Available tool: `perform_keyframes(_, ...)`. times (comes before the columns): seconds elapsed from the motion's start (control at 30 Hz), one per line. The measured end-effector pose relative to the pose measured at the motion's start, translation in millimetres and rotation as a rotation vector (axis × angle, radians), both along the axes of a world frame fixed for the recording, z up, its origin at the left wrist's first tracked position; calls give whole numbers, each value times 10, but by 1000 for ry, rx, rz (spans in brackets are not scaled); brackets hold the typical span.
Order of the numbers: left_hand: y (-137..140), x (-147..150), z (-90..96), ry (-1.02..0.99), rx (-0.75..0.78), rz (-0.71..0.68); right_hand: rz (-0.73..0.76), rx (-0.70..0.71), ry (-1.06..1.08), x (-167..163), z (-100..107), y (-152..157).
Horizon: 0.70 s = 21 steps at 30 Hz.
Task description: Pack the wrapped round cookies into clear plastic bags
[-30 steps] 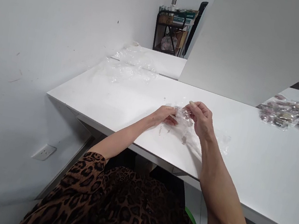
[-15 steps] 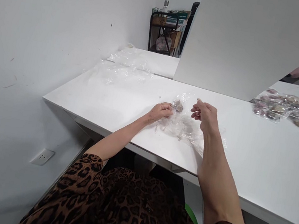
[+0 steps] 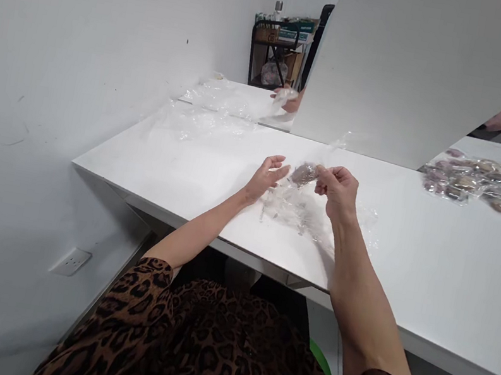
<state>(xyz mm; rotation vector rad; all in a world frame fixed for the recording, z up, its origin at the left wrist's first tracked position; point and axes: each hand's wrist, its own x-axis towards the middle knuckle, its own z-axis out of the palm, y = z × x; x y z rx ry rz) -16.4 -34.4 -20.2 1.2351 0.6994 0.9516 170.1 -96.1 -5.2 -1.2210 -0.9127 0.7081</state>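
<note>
A clear plastic bag with a brownish-purple lump (image 3: 303,174) inside hangs just above the table, its kind too blurred to tell. My right hand (image 3: 340,190) pinches the bag at its right side, thumb and fingers together. On the other side my left hand (image 3: 267,177) is open, fingers apart and curved toward the bag, with nothing in it that I can see. Below both hands lies a spread of crumpled clear plastic bags (image 3: 297,211), partly under my right wrist.
Loose clear plastic (image 3: 199,118) lies at the table's (image 3: 160,179) left back, near the wall. A grey-white panel (image 3: 394,77) stands behind. Several bagged pieces (image 3: 482,181) cover the right back. Beyond the panel's left edge, a hand (image 3: 291,101) holds clear plastic near a black shelf (image 3: 275,41).
My right hand has come left and taken hold of the bagged lump. My left hand has let go and opened. Another hand with plastic has appeared beside the panel.
</note>
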Motion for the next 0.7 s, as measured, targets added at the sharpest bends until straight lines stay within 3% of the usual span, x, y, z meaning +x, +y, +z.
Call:
perform_keyframes(0.07, -39, 28, -32, 34, 181, -15, 76, 2, -52, -94, 25, -28)
perform_keyframes(0.13, -68, 71, -70, 32, 219, -32, 165, 36, -73, -173, 48, -54)
perform_keyframes(0.2, -75, 107, -88, 13, 114, -46, 137, 97, -107, -189, 53, -67)
perform_keyframes(0.27, -63, 117, -71, -34, -53, -81, -7, 129, -197, -134, 29, -62)
perform_keyframes(0.37, -32, 87, 8, -186, -236, -129, -142, 28, -326, 8, -58, -35)
perform_keyframes(0.43, -12, 53, 68, -267, -309, -132, -70, -110, -319, 72, -121, -17)
perform_keyframes(0.53, 22, -2, 133, -346, -401, -150, 227, -279, -239, 66, -160, -18)
perform_keyframes(0.6, 58, -36, 150, -409, -467, -173, 370, -282, -164, 20, -128, -45)
perform_keyframes(0.7, 127, -61, 134, -469, -577, -173, 342, -152, -55, -35, 10, -122)
